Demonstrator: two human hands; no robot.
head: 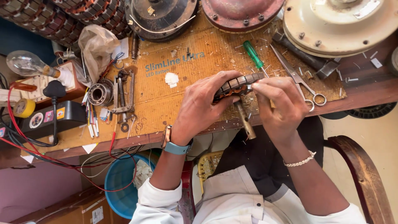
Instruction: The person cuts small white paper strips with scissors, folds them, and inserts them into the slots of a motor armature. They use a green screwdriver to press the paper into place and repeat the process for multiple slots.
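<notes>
Left hand gripping wound motor stator from left, fingers curling around it. Right hand pinching its right end. Stator hovering between hands, over cardboard sheet, beside scissors.

Bright, even daylight with soft shadows, sharp focus throughout, and mild wide-angle bending toward the frame's edges.

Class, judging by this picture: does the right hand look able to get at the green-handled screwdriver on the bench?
Probably yes: the green-handled screwdriver lies uncovered just beyond the right hand, though that hand grips the wound stator.
</notes>
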